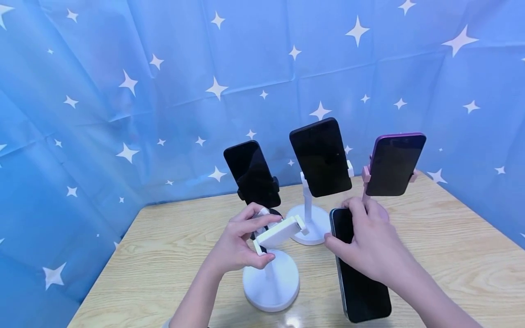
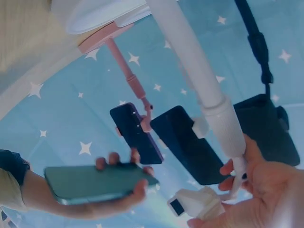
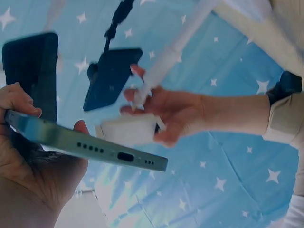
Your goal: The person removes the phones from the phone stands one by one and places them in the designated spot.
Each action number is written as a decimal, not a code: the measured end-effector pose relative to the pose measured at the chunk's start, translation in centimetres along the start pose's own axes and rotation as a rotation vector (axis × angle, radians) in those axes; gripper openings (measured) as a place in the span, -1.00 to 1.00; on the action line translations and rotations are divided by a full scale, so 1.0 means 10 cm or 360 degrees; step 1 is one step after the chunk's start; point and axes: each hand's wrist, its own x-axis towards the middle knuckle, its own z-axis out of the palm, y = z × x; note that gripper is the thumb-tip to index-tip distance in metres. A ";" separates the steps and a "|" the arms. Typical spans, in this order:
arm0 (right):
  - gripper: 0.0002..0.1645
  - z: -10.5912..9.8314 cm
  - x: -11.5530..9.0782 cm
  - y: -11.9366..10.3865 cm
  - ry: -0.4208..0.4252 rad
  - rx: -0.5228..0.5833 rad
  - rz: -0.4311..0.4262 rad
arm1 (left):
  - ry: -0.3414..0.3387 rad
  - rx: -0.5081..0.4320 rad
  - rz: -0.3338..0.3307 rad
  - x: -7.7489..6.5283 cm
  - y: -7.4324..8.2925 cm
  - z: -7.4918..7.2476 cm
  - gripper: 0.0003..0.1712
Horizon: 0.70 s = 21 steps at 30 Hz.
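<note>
My left hand (image 1: 234, 241) holds the clamp head of a white phone stand (image 1: 280, 233), fingers on its far side and thumb at the near jaw. The clamp has no phone in it; the stand's round base (image 1: 270, 291) rests on the table. In the right hand (image 1: 375, 246) is a smartphone (image 1: 365, 291) with a dark screen, gripped by its edges to the right of that stand. The right wrist view shows the phone's bottom edge (image 3: 121, 154) with its charging port. The left wrist view shows the phone's pale green back (image 2: 90, 183).
Behind the hands stand three loaded holders: a dark phone (image 1: 252, 173) in a black one, a larger phone (image 1: 321, 157) in a white one, and a purple-edged phone (image 1: 395, 164) in a pink one. The wooden table (image 1: 164, 259) meets a starry blue cloth (image 1: 176, 114).
</note>
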 end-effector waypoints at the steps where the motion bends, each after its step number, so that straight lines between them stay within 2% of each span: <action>1: -0.25 0.03 0.01 0.03 -0.0030 -0.0004 0.0003 | 0.0008 0.0006 -0.0007 -0.01 0.01 -0.02 -0.37; 7: -0.23 0.22 0.07 0.19 -0.0232 -0.0036 0.0049 | 0.0083 -0.0011 -0.0017 -0.09 0.04 -0.16 -0.33; 12: -0.25 0.39 0.09 0.30 -0.0365 -0.0029 0.0124 | 0.0162 -0.0037 -0.0027 -0.19 0.09 -0.35 -0.31; 17: -0.13 0.55 0.09 0.40 -0.0442 -0.0078 0.0164 | 0.0281 -0.0025 -0.0122 -0.28 0.13 -0.57 -0.24; 21: -0.07 0.66 0.09 0.46 -0.0499 -0.0099 0.0174 | 0.0404 -0.0001 -0.0144 -0.32 0.12 -0.71 -0.19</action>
